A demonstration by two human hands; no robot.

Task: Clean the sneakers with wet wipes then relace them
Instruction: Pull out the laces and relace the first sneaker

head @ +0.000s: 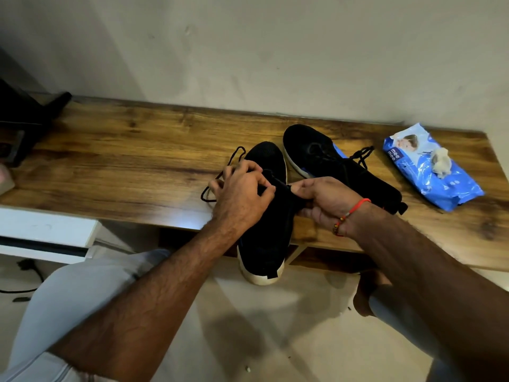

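A black sneaker with a white sole point(264, 238) lies toe-away on the wooden bench point(124, 161), its heel hanging over the front edge. My left hand point(242, 191) grips its black lace point(220, 175) over the eyelets; a loop of lace trails to the left. My right hand point(322, 202) pinches the lace end at the sneaker's tongue. The second black sneaker point(330, 161) lies just behind to the right, with its lace loose. A blue wet-wipes pack point(429, 172) rests at the bench's right end, with a crumpled used wipe point(440, 162) on top.
A black object point(24, 122) stands at the bench's left end. A white unit point(46, 232) sits below left, with a cable point(27, 274) on the floor. My knees are near the bench front. The wall runs close behind.
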